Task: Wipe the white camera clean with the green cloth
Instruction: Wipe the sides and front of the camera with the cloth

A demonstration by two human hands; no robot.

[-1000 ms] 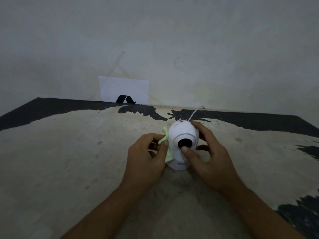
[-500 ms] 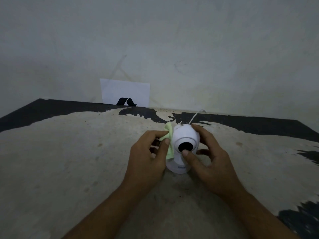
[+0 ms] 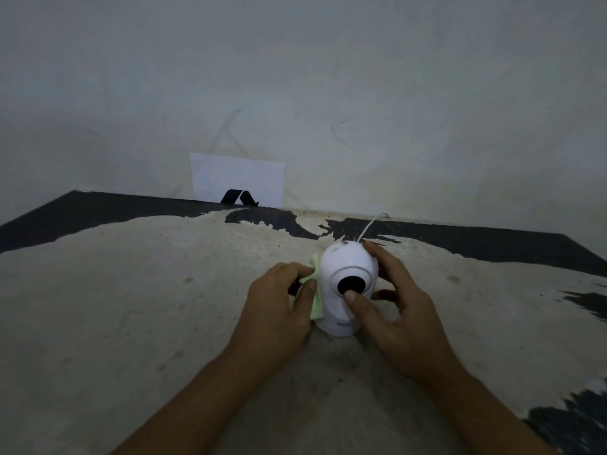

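Observation:
A white camera (image 3: pixel 341 267) with a round head and a black lens stands upright on the worn table (image 3: pixel 131 307). My right hand (image 3: pixel 391 307) wraps its right side, fingers behind the head and the thumb touching the lens's lower rim. My left hand (image 3: pixel 282 310) pinches a small green cloth (image 3: pixel 316 290) and presses it against the camera's left side. Most of the cloth is hidden between the hand and the camera. A thin white cable (image 3: pixel 369 226) runs from the camera's back toward the wall.
A white paper with a black mark (image 3: pixel 238 178) leans against the wall (image 3: pixel 328 93) at the table's back edge. The tabletop is pale with black peeled patches along the back and the right edge (image 3: pixel 574 421).
The camera's head has turned slightly to the right and stands a little more upright. The cloth has slid a bit down the camera's left side. Both hands keep their grip.

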